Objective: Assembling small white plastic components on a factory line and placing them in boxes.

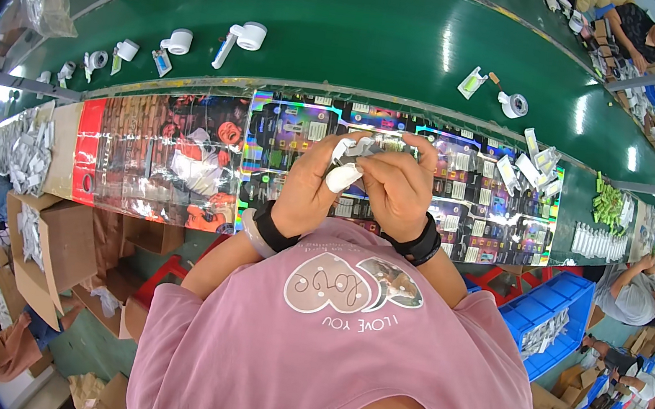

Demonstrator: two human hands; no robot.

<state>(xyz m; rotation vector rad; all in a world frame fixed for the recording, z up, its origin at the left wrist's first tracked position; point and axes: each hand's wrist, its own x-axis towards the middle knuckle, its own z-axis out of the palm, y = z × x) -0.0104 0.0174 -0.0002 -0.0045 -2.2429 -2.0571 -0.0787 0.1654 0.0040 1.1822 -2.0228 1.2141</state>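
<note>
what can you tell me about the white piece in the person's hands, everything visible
The white piece looks like smooth plastic, with a rounded end slanting down toward the picture's left. Grey and pale parts show above it, but fingers cover too much to tell whether they belong to it. It is in the grip of the left hand and right hand, over the printed sheets.

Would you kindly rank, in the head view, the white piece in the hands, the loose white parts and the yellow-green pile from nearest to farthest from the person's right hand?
1. White piece: nearest, between the hands, just left of the right hand.
2. Loose white parts: to the right, on the printed sheet.
3. Yellow-green pile: farthest right, beyond the sheet's edge.
</note>
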